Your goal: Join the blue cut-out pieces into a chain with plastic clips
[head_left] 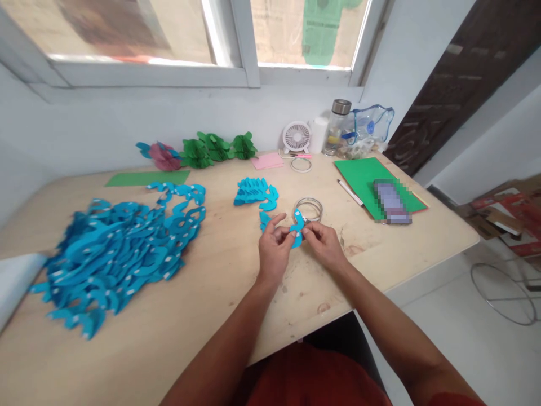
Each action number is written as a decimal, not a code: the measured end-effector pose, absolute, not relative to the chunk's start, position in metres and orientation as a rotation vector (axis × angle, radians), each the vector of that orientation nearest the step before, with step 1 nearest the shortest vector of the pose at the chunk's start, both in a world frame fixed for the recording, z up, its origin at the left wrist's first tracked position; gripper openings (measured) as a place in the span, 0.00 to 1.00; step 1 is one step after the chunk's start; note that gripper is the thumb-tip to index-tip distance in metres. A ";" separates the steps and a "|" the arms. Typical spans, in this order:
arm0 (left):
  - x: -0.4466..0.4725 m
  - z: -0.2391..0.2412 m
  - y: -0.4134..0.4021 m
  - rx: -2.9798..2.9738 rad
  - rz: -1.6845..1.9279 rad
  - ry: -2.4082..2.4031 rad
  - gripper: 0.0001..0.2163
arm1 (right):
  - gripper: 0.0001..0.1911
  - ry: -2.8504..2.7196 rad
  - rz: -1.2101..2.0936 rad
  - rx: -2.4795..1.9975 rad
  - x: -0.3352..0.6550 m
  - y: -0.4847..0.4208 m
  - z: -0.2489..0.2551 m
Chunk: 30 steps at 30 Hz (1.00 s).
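Between my two hands is a curved blue paper piece (298, 221) with small white patches on it. My left hand (274, 242) pinches its left side, and my right hand (323, 241) pinches the right side. Another blue paper bit (264, 219) shows just behind my left fingers. Beyond the hands lie rolls of tape (310, 207), partly hidden by the held piece. A small row of folded blue paper pieces (252, 192) rests farther back. To the left spreads a big heap of blue paper pieces (127, 254) dotted with white patches.
Along the wall stand green paper shapes (211, 149), a pink paper shape (164, 156), a small fan (296, 137) and a glass bottle (337, 127). At right are a green sheet (359, 172), a phone (391, 200) and a white pen (350, 192).
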<state>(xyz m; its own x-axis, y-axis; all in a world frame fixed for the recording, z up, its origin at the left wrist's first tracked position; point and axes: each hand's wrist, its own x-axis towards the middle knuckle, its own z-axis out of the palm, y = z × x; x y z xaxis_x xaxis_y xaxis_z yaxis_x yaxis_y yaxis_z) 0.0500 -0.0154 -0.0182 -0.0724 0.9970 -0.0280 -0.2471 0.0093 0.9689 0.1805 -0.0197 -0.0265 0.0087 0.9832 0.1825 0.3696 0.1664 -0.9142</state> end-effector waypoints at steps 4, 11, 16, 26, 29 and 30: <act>0.049 -0.016 -0.015 0.853 1.250 0.968 0.23 | 0.11 -1.361 0.820 -1.354 0.183 -0.018 -0.025; 0.049 -0.012 -0.016 0.811 1.116 0.864 0.18 | 0.10 -1.263 0.889 -1.266 0.182 -0.015 -0.027; 0.048 -0.012 -0.017 0.844 1.070 0.868 0.17 | 0.08 -1.237 0.941 -1.245 0.182 -0.014 -0.026; 0.051 -0.016 -0.017 0.925 1.119 0.936 0.12 | 0.06 -1.253 0.908 -1.262 0.183 -0.012 -0.031; 0.053 -0.016 -0.018 0.969 1.142 0.970 0.13 | 0.07 -1.245 0.909 -1.291 0.182 -0.012 -0.031; 0.053 -0.016 -0.018 0.973 1.138 0.972 0.14 | 0.07 -1.236 0.909 -1.295 0.182 -0.012 -0.030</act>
